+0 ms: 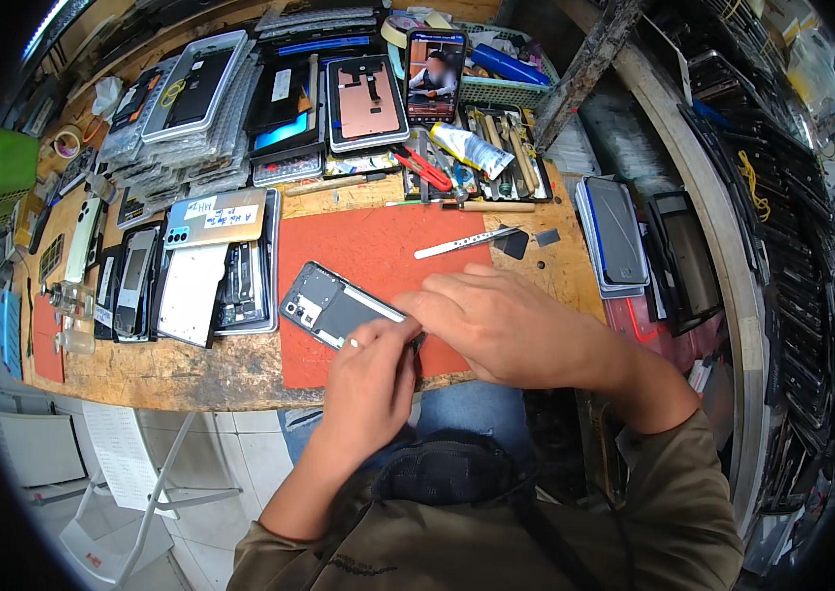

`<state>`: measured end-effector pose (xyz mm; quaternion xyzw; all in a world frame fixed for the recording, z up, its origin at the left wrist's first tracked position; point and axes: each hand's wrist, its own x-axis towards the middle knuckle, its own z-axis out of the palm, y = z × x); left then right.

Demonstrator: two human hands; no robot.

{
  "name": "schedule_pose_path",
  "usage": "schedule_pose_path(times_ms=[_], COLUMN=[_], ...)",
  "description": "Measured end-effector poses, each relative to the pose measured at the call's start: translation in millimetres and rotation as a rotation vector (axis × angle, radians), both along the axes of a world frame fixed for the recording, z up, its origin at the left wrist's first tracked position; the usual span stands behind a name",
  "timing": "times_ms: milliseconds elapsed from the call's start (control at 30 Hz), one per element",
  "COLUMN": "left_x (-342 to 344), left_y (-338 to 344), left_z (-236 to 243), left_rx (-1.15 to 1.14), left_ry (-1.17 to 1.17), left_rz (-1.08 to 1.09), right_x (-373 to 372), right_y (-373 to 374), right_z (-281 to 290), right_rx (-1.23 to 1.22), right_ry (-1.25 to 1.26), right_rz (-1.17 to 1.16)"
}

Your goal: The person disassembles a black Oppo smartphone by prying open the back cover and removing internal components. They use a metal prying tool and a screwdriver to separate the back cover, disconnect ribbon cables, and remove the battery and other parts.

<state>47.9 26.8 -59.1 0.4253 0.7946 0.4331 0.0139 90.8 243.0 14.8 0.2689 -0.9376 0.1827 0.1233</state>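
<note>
An opened smartphone [324, 300] with its back cover off lies slanted over the orange-red mat [339, 236], its inner parts and camera end facing up at the left. My left hand [368, 379] grips its lower right part from the near side, fingers wrapped round the edge. Over the phone's right end my right hand [472, 315] is closed, fingers bent and pressed together. Whatever is between those fingertips is hidden. White tweezers [452, 243] lie on the mat beyond my right hand, beside a small dark square piece [511, 242].
Stacked phone parts [191, 177] and phones stand at the left and back. A propped-up phone [434, 74] shows a picture. Red-handled pliers [422, 169], a tube [472, 150] and hand tools lie behind the mat. At the right are more phones [614, 231] and a wooden post [590, 69].
</note>
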Motion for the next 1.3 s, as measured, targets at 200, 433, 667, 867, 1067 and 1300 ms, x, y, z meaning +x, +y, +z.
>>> schedule_pose_path(times_ms=[200,433,667,867,1067,1300], left_x=[31,25,-14,-92,-130,-154], left_y=[-34,-75,-116,-183,-198,-183], left_z=[-1,-2,18,33,38,40], left_rx=[-0.276,-0.198,-0.076,-0.171,-0.384,-0.543], left_ry=[0.27,0.197,0.435,0.294,0.313,0.344], left_rz=[-0.135,-0.254,0.288,0.717,0.673,0.512], right_x=[2,3,9,30,45,44], right_y=[-1,-1,-9,7,9,-1], right_z=[0,2,3,-44,-92,-103], right_rx=[0.016,0.067,0.08,-0.641,-1.022,-0.711], right_ry=[-0.026,-0.106,-0.077,-0.09,0.066,0.112], right_rz=[0.004,-0.049,-0.141,-0.419,-0.546,-0.417])
